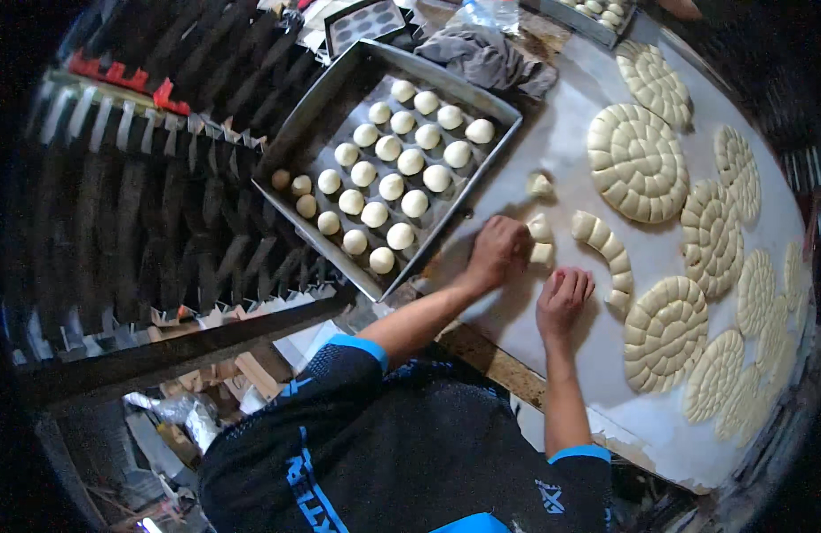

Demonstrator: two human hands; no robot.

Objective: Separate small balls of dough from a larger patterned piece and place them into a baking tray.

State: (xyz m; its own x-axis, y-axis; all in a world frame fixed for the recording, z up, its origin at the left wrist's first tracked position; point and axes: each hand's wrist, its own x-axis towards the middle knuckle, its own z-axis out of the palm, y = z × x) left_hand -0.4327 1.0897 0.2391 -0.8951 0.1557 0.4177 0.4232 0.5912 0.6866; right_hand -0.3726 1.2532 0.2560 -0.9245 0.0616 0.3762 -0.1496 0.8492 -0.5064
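Note:
My left hand [501, 252] is curled down on the pale worktop beside the near side of the metal tray. Its fingertips meet two short pieces of cut dough [540, 227]; what lies under the palm is hidden. To its right, my right hand [566, 300] is closed with the fingers bent under, and whatever it may hold does not show. Just beyond it curves a strip of cut dough [609, 250]. A loose dough lump [540, 185] sits farther off. Rows of round dough balls [391, 186] rest in the square tray [502, 147].
Several coiled, sliced dough rounds [637, 163] cover the worktop's right side [597, 382]. A grey cloth [486, 59] lies behind the tray, near a small dark mould pan [366, 25]. Another tray of dough balls [597, 11] stands at the far edge. Dark stacked racks [162, 195] fill the left.

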